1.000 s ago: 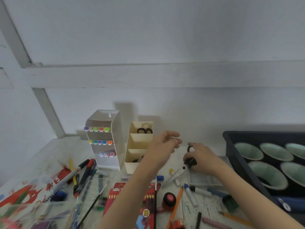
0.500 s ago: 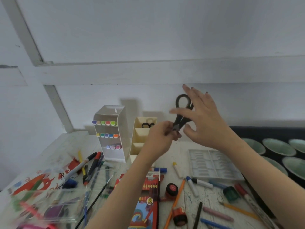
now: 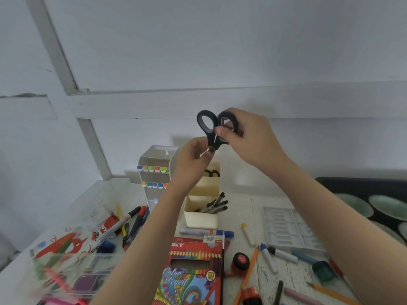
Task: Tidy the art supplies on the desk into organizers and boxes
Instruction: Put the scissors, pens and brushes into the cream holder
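Black scissors (image 3: 211,128), one pair, two hands gripping

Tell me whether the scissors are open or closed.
Closed: on the scissors, both black handle loops sit together; the left hand hides the blades.

The red pencil box (image 3: 193,276) in the near middle of the desk is showing "Color Pencil" in curly script. A yellow badge (image 3: 210,275) at its right edge is reading "18". On the near left, a red-printed packet (image 3: 66,245) is showing "STE"; its other letters are blurring.
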A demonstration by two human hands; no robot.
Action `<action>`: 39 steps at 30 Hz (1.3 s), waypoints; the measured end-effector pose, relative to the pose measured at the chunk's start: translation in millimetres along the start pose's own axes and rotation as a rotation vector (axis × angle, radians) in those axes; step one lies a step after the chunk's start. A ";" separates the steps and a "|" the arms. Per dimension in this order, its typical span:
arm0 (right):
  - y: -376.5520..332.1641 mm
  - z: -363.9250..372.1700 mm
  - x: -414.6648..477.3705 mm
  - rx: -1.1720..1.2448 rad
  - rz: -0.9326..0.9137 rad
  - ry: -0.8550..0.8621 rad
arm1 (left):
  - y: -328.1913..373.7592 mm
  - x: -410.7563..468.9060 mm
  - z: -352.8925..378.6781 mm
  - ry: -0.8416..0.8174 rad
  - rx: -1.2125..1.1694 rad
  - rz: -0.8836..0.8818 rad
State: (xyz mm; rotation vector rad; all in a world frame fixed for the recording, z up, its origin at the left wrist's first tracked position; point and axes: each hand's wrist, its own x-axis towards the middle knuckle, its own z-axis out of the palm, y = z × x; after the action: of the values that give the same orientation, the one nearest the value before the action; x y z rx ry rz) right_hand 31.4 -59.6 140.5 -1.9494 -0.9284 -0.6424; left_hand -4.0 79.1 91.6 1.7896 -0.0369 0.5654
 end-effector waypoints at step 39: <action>90.1 73.9 -139.7 -0.296 0.508 -0.531 | -89.6 -76.0 -20.0 -0.100 0.402 -0.186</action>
State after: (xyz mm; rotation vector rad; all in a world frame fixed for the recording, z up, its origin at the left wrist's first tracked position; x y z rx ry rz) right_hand 27.3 -78.0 -40.5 -2.5612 -0.6097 0.0471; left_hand -50.1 104.5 -15.3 2.1830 0.1848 0.3655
